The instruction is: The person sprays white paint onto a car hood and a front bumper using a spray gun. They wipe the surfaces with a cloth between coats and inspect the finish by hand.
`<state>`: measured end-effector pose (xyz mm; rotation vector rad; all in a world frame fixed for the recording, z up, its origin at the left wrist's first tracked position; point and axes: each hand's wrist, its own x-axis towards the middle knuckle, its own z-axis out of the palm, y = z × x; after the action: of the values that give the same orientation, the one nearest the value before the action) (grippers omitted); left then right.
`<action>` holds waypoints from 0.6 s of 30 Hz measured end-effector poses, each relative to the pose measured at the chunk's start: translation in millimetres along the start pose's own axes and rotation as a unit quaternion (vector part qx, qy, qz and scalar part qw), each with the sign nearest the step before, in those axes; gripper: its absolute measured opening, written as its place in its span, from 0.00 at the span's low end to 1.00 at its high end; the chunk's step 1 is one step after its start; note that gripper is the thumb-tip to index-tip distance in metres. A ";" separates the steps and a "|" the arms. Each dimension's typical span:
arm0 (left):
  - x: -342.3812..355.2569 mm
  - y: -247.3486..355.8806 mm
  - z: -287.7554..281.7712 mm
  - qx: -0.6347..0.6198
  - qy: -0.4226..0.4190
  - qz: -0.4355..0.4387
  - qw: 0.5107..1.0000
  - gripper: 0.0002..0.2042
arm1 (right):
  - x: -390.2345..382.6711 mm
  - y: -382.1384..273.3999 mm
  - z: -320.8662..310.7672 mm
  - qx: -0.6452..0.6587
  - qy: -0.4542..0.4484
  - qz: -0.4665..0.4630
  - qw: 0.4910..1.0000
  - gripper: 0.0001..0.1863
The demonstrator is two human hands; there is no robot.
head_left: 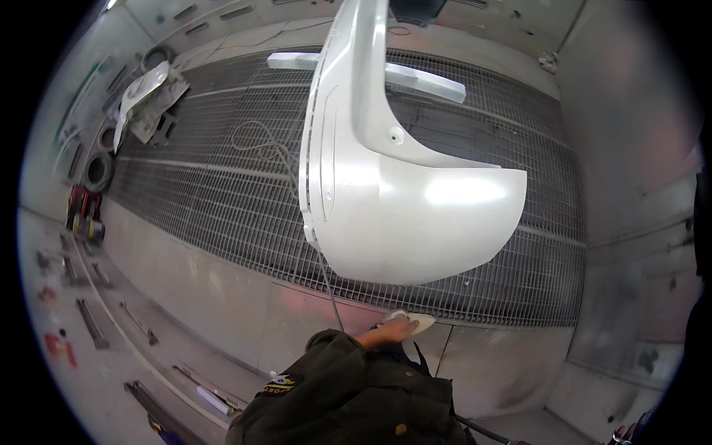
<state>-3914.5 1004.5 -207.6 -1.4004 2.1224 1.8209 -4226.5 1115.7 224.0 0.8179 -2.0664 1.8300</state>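
A glossy pearl-white car bumper stands over the floor grating in front of me, its broad rounded end nearest. My left hand is closed on a pale, thin, cloth-like piece just below that end, apart from it. The piece sticks out to the right of the fingers. A dark green sleeve with a patch covers my left arm. What looks like part of my right hand shows at the lower right rim beside shiny metal; its grip is too cut off to make out.
White beams lie behind the bumper. A thin hose loops across the metal grating on the left. Farther left are a white curved panel, tyres and a red-and-black device. A grey wall rises on the right.
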 end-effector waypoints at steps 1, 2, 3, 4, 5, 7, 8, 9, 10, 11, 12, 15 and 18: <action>4.7 10.8 0.6 0.003 -0.007 0.002 1.000 0.29 | 14.2 7.1 5.6 0.012 -0.011 -0.002 1.000 0.28; 10.3 13.5 8.6 -0.008 0.017 -0.005 1.000 0.29 | 27.9 13.9 9.2 0.019 -0.021 -0.003 1.000 0.28; 16.6 15.0 18.9 -0.020 0.041 -0.012 0.999 0.30 | 41.5 20.8 12.4 0.028 -0.033 -0.002 0.999 0.28; 21.2 22.9 31.2 -0.034 0.060 -0.018 0.997 0.30 | 55.3 26.9 13.5 0.030 -0.039 -0.005 0.999 0.28; 27.5 28.0 39.1 -0.043 0.073 -0.015 0.996 0.30 | 70.7 35.9 17.2 0.038 -0.050 -0.006 0.998 0.28; 37.7 47.1 41.8 -0.056 0.093 0.000 0.994 0.30 | 103.8 55.9 20.0 0.056 -0.066 -0.011 0.996 0.28; 44.2 49.8 59.3 -0.072 0.128 -0.014 0.989 0.30 | 122.5 68.6 19.7 0.067 -0.086 -0.010 0.994 0.28; 51.9 57.0 70.9 -0.077 0.151 -0.015 0.985 0.30 | 143.3 82.9 19.8 0.082 -0.099 -0.011 0.992 0.28; 60.1 64.5 82.7 -0.082 0.175 -0.016 0.981 0.30 | 160.8 96.1 19.5 0.097 -0.117 -0.013 0.988 0.28; 69.6 77.8 92.6 -0.084 0.191 -0.019 0.978 0.30 | 180.6 111.5 19.5 0.106 -0.129 -0.010 0.986 0.28; 81.2 92.6 102.3 -0.093 0.198 -0.042 0.975 0.30 | 199.7 128.1 17.5 0.119 -0.137 -0.007 0.983 0.28; 119.1 148.2 133.8 -0.122 0.238 -0.087 0.960 0.31 | 258.9 176.6 24.4 0.164 -0.182 0.007 0.969 0.28; 157.1 189.0 187.8 -0.182 0.220 -0.129 0.950 0.29 | 324.9 211.5 17.3 0.168 -0.208 0.007 0.964 0.28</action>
<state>-4221.1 1045.0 -203.3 -2.2333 1.6771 2.0087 -4605.6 1032.3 222.8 1.3839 -2.0075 2.2068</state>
